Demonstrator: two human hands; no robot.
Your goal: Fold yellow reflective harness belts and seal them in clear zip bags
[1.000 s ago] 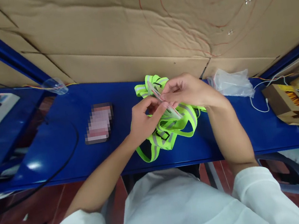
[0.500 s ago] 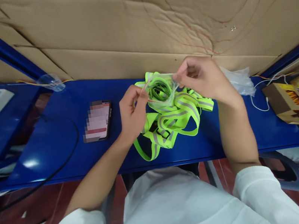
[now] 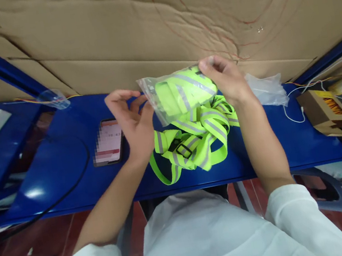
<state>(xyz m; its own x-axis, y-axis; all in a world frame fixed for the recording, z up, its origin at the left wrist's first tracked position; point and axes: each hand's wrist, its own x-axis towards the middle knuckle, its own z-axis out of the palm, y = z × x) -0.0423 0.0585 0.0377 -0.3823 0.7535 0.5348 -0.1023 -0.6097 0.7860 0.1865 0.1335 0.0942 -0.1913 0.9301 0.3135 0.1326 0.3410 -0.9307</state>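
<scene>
A clear zip bag (image 3: 163, 118) holds a rolled neon-yellow reflective strap (image 3: 185, 93) with grey stripes. My right hand (image 3: 226, 78) grips the bag's right end between thumb and fingers, holding it tilted above the table. At the bag's left edge, where the seal strip runs, is my left hand (image 3: 134, 123). Its fingers are spread and curved, with the thumb close to the edge; whether it touches the plastic I cannot tell. Below the bag lies a loose tangle of the same reflective webbing (image 3: 207, 139), with a black buckle (image 3: 183, 151) showing.
A phone (image 3: 107, 142) lies left of my left hand on the blue table (image 3: 56, 163). Behind it stands a clear plastic cup (image 3: 54, 99). Crumpled clear plastic bags (image 3: 267, 89), a white cable and an open cardboard box (image 3: 324, 114) are at the right. Cardboard (image 3: 94, 36) lines the back.
The bag has turned from mouth-up onto its side, with its seal edge facing left. My left hand has come off its rim and moved left, fingers spreading. My right hand still holds the bag.
</scene>
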